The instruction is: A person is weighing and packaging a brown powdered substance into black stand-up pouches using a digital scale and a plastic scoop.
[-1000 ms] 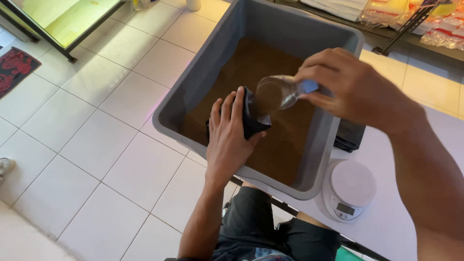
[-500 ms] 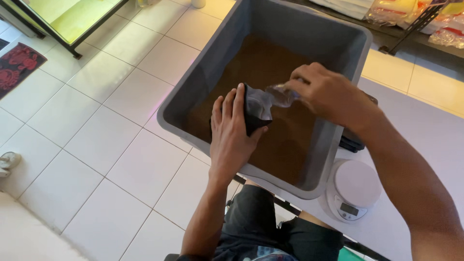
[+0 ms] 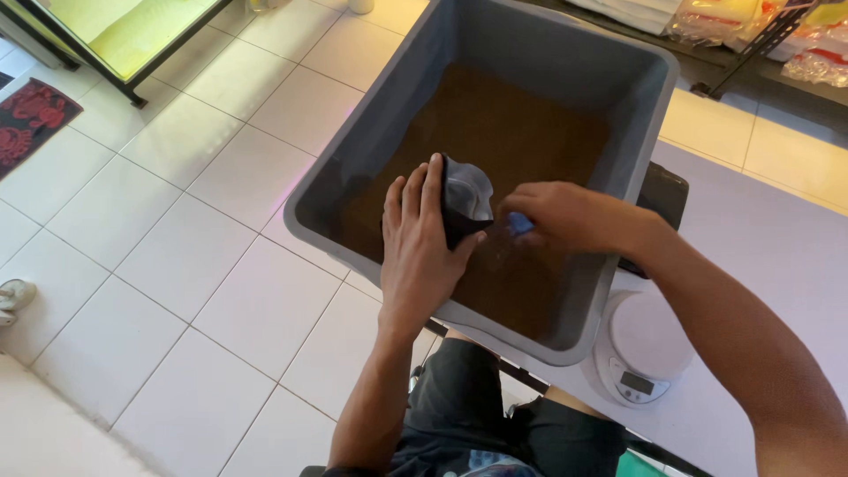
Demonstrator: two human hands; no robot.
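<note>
Right hand (image 3: 565, 216) dropped from above pouch into grey tub (image 3: 565, 84), gripping blue-handled scoop (image 3: 519, 224) low over brown powder (image 3: 495, 132). Left hand (image 3: 424, 243) kept holding dark pouch (image 3: 461, 201) upright.

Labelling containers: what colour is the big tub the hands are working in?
Grey tub, filled with brown powder; the head view shows it best.

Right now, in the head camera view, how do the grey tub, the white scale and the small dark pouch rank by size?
Largest to smallest, as they look:
1. grey tub
2. white scale
3. dark pouch, partly hidden by the left hand, so its rank against the scale is unsure.
</note>
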